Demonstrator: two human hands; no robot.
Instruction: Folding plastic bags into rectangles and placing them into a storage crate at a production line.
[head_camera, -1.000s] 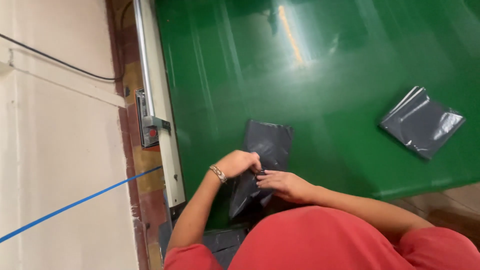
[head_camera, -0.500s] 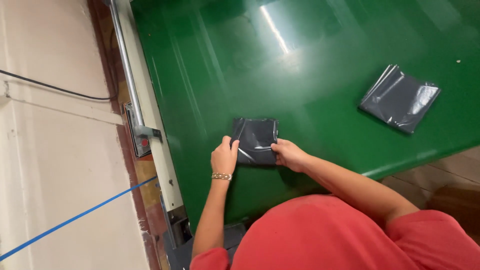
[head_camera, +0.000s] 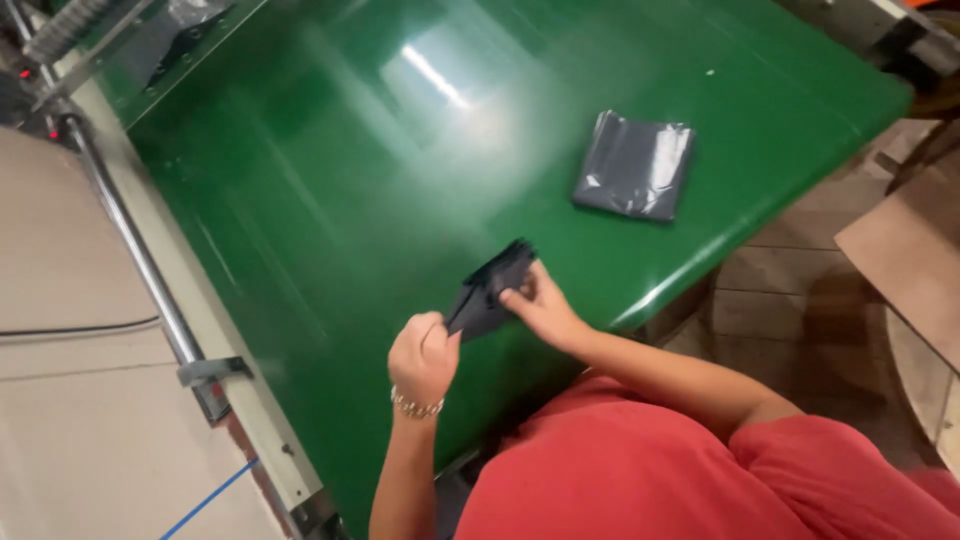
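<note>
A dark grey plastic bag (head_camera: 487, 289), folded into a small packet, is lifted off the green conveyor belt (head_camera: 330, 170) between both my hands. My left hand (head_camera: 422, 357), with a bracelet at the wrist, pinches its near corner. My right hand (head_camera: 541, 305) grips its right edge. A second folded grey bag (head_camera: 635, 165) lies flat on the belt farther away to the right, untouched.
A metal rail (head_camera: 140, 255) with a bracket runs along the belt's left side, beside a pale floor with a blue tape line (head_camera: 205, 500). Another dark bag (head_camera: 165, 30) sits at the belt's far left end. Wooden floor and a cardboard sheet (head_camera: 905, 260) lie right.
The bag lay flat on the belt under both hands; now it is lifted and tilted between them. The view has swung, so the belt and second bag appear more central.
</note>
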